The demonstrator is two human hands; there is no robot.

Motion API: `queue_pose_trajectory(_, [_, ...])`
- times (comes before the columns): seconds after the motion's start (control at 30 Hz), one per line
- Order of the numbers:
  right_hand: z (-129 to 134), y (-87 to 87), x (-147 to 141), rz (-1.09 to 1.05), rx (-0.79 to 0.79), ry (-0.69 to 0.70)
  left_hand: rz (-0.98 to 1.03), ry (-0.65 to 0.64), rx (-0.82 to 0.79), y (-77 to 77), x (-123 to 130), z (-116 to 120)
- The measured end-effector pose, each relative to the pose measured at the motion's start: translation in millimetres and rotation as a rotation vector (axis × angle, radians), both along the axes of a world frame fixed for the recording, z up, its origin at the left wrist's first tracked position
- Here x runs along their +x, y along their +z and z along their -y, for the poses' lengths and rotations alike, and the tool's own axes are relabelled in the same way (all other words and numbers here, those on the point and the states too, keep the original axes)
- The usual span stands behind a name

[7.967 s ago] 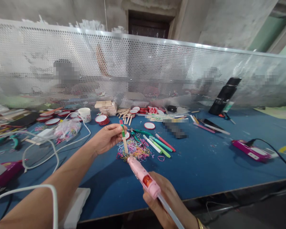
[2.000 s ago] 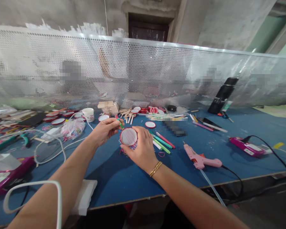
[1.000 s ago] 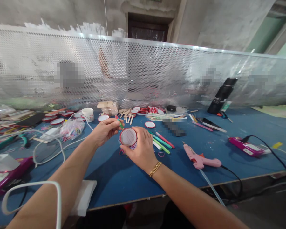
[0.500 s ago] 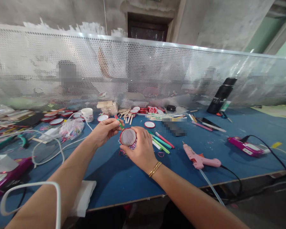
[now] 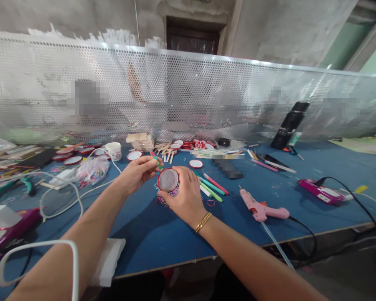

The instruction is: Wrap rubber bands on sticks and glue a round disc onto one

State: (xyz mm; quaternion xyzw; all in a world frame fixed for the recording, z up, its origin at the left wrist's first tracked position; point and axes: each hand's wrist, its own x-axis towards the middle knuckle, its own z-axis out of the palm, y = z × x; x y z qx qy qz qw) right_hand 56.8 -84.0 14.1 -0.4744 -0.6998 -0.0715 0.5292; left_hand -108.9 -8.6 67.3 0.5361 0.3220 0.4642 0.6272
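Between thumb and fingers, my left hand pinches a small stick coloured red and green. My right hand is wrapped round the right side of a round red-rimmed lid, whose greyish inner face shows. The stick's lower end is close to the lid's upper left edge; whether they touch I cannot tell. Behind and below the lid lies a pile of small coloured rubber bands, partly hidden. Green, teal and red markers lie right of my right hand.
A pink glue gun lies at the right, near a purple power strip and a black bottle. Farther back are wooden sticks, a paper cup and a perforated metal screen. White cables loop at the left.
The whole view has shifted very slightly. Both hands keep nearly the same pose, still holding the stick and the lid.
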Motion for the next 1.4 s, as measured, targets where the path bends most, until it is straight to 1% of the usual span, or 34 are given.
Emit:
queue_pose_trajectory(0.33, [-0.8,1.2,1.1,-0.019,0.006,-0.028,0.027,-0.071,-0.008,-2.3,1.2,0.1])
queue_pose_trajectory(0.53, [-1.6,2.9,3.1,-0.014,0.011,-0.061,0.008,-0.052,-0.051,1.3,4.0,4.1])
queue_pose_trajectory(0.63, [-2.4,3.4,4.4,-0.020,0.012,-0.083,-0.026,-0.068,-0.079,1.4,4.6,4.3])
queue_pose_trajectory(0.83, [-3.4,3.3,6.0,0.001,0.009,-0.133,-0.141,-0.149,-0.140,0.4,5.5,4.5])
queue_pose_trajectory(1.07, [-3.9,3.4,6.3,-0.001,-0.003,-0.135,-0.186,-0.166,-0.135,-0.2,6.2,4.4])
queue_pose_trajectory(1.2, [-4.4,2.6,7.0,-0.003,-0.022,-0.158,-0.217,-0.200,-0.097,-0.7,5.9,6.2])
queue_pose_trajectory(1.4, [-5.8,1.3,8.5,0.012,-0.038,-0.196,-0.286,-0.245,-0.108,-6.5,2.5,1.9])
